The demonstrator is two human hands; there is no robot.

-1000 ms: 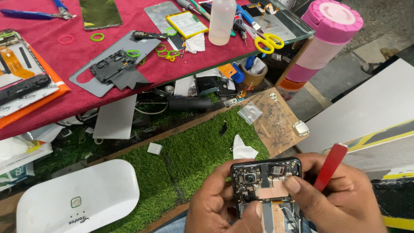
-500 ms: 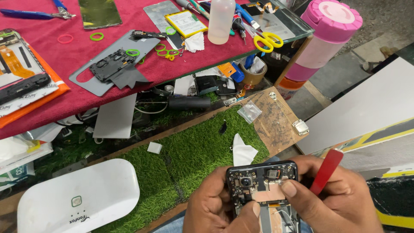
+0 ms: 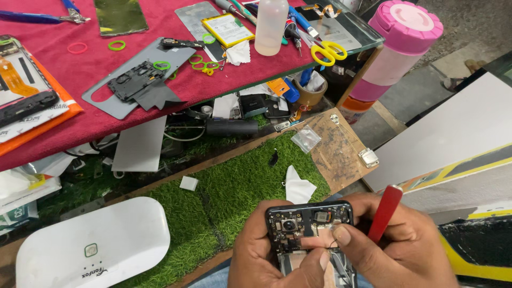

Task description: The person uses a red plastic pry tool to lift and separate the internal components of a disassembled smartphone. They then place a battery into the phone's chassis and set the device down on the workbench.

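Observation:
An opened black phone (image 3: 309, 226) with its back cover off shows its camera module and circuit board at the bottom of the head view. My left hand (image 3: 266, 256) grips the phone from the left, thumb lying across its lower part. My right hand (image 3: 394, 250) holds a red pry tool (image 3: 385, 212) upright between its fingers, while its thumb presses on the board near the phone's right side.
A green turf mat (image 3: 234, 186) lies under the hands, with a white tissue (image 3: 298, 189) and a wooden board (image 3: 336, 149). A white rounded device (image 3: 90, 245) sits lower left. The red-clothed table (image 3: 80, 69) carries phone parts, a battery (image 3: 226, 29), a bottle (image 3: 271, 26) and yellow scissors (image 3: 328, 52). A pink flask (image 3: 394, 53) stands right.
The phone and both hands sit slightly lower in view than before. My right thumb has shifted a little on the board; the red tool stays in the same grip.

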